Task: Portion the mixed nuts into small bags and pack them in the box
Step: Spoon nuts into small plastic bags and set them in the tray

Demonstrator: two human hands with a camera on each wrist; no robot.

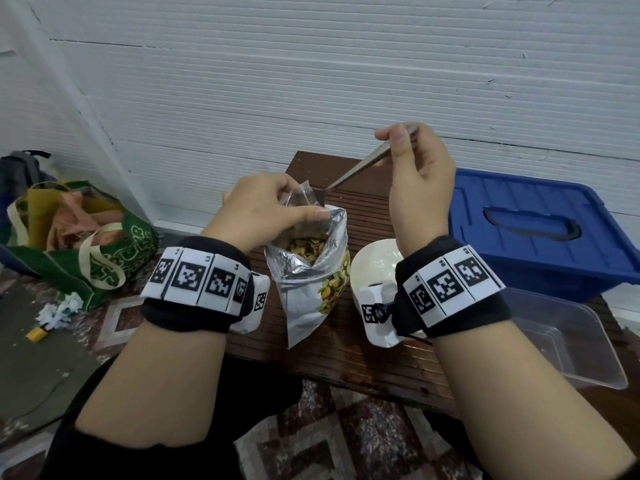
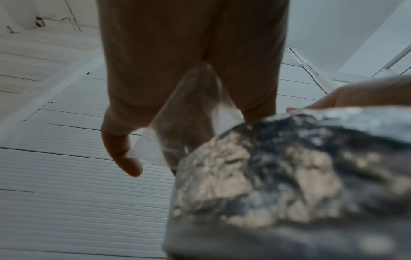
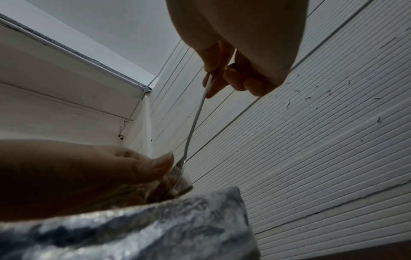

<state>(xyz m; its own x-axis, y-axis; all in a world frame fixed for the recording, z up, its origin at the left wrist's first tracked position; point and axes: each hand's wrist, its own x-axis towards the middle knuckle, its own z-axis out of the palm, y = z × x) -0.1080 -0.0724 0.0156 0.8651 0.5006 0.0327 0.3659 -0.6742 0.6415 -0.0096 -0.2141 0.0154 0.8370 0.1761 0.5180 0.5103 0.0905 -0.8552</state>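
Note:
A foil pouch of mixed nuts (image 1: 313,268) stands open on the dark wooden table (image 1: 363,344), nuts (image 1: 308,245) showing inside. My left hand (image 1: 266,209) pinches a small clear plastic bag (image 1: 303,197) open just above the pouch's mouth; the bag (image 2: 189,116) and the crinkled foil pouch (image 2: 289,176) fill the left wrist view. My right hand (image 1: 415,181) grips the handle of a metal spoon (image 1: 360,168), its bowl dipping into the small bag. In the right wrist view the spoon (image 3: 195,123) runs down to the bag beside my left thumb (image 3: 155,167).
A white bowl (image 1: 372,263) sits right of the pouch. A clear plastic box (image 1: 568,341) lies at the table's right end, and a blue lidded crate (image 1: 540,230) stands behind it. A green tote bag (image 1: 86,244) rests on the floor at left. A white ribbed wall (image 1: 311,81) is behind.

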